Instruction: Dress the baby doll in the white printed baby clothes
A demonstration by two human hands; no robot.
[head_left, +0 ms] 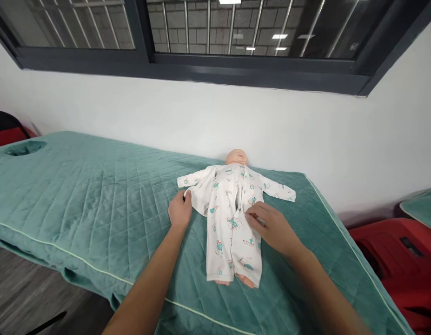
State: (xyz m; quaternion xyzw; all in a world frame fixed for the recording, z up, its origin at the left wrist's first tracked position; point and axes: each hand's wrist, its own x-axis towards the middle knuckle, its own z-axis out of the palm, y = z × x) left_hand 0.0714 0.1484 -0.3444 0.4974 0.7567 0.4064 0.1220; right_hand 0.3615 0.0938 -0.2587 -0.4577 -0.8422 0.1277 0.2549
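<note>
A baby doll [236,157] lies on its back, its head toward the wall. It wears a white baby romper [220,232] with a green and red print. The sleeves spread out to both sides, and the doll's feet show at the leg ends. The front is partly open, with a dark gap at the middle. My left hand [180,208] pinches the edge of a loose white flap at the romper's left side. My right hand [271,225] is at the front by the gap, fingers curled; whether they grip the cloth I cannot tell.
Under the doll is a bed with a green quilted cover [96,200], which has a face hole [26,148] at the far left. A white wall [131,111] and a dark window frame [236,72] stand behind. Red plastic objects [393,251] are at the right.
</note>
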